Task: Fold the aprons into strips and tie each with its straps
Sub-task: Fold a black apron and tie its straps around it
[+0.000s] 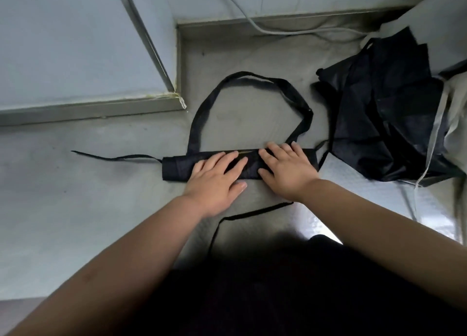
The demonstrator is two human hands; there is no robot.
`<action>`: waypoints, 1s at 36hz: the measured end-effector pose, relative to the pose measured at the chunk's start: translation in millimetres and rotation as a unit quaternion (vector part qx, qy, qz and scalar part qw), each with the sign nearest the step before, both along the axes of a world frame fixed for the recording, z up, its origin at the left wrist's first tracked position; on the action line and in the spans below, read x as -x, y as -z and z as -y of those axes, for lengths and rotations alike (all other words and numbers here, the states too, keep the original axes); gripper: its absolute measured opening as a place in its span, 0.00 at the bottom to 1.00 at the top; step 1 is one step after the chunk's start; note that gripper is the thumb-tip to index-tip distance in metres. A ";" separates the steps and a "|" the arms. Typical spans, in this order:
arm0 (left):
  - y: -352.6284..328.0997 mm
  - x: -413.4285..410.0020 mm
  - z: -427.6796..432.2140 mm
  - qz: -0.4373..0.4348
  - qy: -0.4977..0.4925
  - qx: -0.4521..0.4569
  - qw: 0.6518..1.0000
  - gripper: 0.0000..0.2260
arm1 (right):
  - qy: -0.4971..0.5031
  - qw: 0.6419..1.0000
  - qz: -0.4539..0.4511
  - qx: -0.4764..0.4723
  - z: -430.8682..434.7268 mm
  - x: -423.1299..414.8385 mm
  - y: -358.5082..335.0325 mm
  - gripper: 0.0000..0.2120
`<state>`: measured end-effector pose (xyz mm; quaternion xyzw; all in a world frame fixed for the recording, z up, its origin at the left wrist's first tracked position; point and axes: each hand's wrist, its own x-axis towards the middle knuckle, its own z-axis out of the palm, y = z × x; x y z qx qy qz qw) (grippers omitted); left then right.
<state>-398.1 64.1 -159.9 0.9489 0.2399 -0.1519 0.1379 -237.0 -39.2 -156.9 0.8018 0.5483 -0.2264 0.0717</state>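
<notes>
A black apron folded into a narrow strip (177, 168) lies across the grey surface in the middle. Its neck loop (252, 76) arcs away from the strip. One thin strap (113, 156) trails off to the left, another strap (252, 213) curls near my body. My left hand (217, 179) lies flat on the strip's middle with fingers spread. My right hand (285, 170) presses flat on the strip's right part, fingers straight.
A heap of unfolded black aprons (384, 113) sits at the right, partly on light grey fabric (454, 123). A raised ledge (88, 110) runs along the left and back. A white cable (265, 27) lies along the back wall.
</notes>
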 end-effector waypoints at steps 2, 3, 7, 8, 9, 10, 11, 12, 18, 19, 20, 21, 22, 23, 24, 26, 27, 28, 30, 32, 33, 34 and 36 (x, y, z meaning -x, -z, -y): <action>0.7 11.4 8.5 -0.026 0.001 0.010 1.000 0.28 | -0.011 1.000 0.011 -0.005 2.6 14.4 -1.5 0.26; 1.3 18.4 12.9 -0.038 0.006 0.009 0.999 0.29 | -0.021 1.000 0.022 -0.005 4.6 24.5 -1.5 0.26; 3.0 35.0 18.2 -0.051 0.011 0.017 0.998 0.30 | -0.031 0.998 0.052 0.004 11.4 58.2 2.2 0.27; 4.0 37.1 18.1 -0.051 0.009 0.015 0.999 0.30 | -0.013 0.998 0.061 0.003 13.7 62.4 2.1 0.27; 5.0 41.6 18.3 -0.048 0.001 0.013 0.999 0.30 | 0.003 0.998 0.069 -0.001 15.7 67.5 1.6 0.27; 5.7 45.9 17.8 -0.045 -0.013 0.013 0.999 0.30 | 0.015 0.997 0.076 -0.008 17.1 70.6 1.0 0.27; 6.9 51.0 16.3 -0.041 -0.031 0.014 0.999 0.30 | 0.024 0.996 0.081 -0.016 18.1 72.4 1.0 0.27; 7.6 54.7 14.0 -0.040 -0.048 0.014 0.998 0.29 | 0.031 0.996 0.080 -0.022 18.0 70.7 0.7 0.27; 8.4 89.2 -12.3 -0.058 -0.113 -0.032 0.991 0.24 | 0.095 0.994 0.024 -0.055 19.2 69.2 -1.6 0.22; 8.0 91.1 -16.1 -0.057 -0.130 -0.026 0.990 0.24 | 0.108 0.992 0.018 -0.061 19.9 70.5 -1.9 0.22; 6.8 91.4 -20.1 -0.057 -0.146 -0.022 0.987 0.23 | 0.116 0.991 0.016 -0.067 18.5 70.8 -2.5 0.22; 6.4 91.6 -22.9 -0.060 -0.159 -0.022 0.985 0.23 | 0.121 0.990 0.017 -0.069 17.6 71.9 -2.5 0.22; 6.1 91.4 -25.7 -0.065 -0.172 -0.030 0.983 0.23 | 0.125 0.990 0.023 -0.068 15.7 72.8 -3.0 0.22; 6.5 92.3 -27.6 -0.072 -0.184 -0.044 0.979 0.23 | 0.127 0.989 0.030 -0.066 14.8 74.8 -2.3 0.22; 7.1 92.5 -29.2 -0.076 -0.202 -0.064 0.974 0.23 | 0.130 0.989 0.037 -0.063 12.9 75.7 -2.6 0.22; 9.7 93.2 -28.1 -0.077 -0.243 -0.098 0.962 0.25 | 0.145 0.987 0.043 -0.056 10.1 79.3 -3.4 0.21; 11.0 93.3 -24.9 -0.072 -0.266 -0.105 0.956 0.27 | 0.150 0.986 0.046 -0.051 8.6 81.3 -4.1 0.21; 12.0 93.4 -21.0 -0.055 -0.294 -0.104 0.948 0.28 | 0.145 0.987 0.049 -0.048 6.2 83.4 -4.6 0.20; 11.9 92.6 -11.3 0.017 -0.366 -0.097 0.926 0.31 | 0.113 0.992 0.041 -0.049 0.4 86.7 -6.2 0.19; 10.7 93.7 -3.5 0.097 -0.438 -0.086 0.889 0.33 | 0.096 0.994 -0.006 -0.048 -5.3 88.3 -7.6 0.21; 10.6 94.5 -0.9 0.126 -0.472 -0.068 0.870 0.34 | 0.099 0.994 -0.034 -0.044 -7.7 87.8 -7.9 0.22; 11.1 95.6 1.0 0.149 -0.507 -0.039 0.848 0.35 | 0.105 0.992 -0.059 -0.046 -10.0 87.0 -7.8 0.22; 13.0 92.8 5.4 0.192 -0.575 0.038 0.795 0.36 | 0.130 0.985 -0.097 -0.065 -12.4 83.4 -7.2 0.20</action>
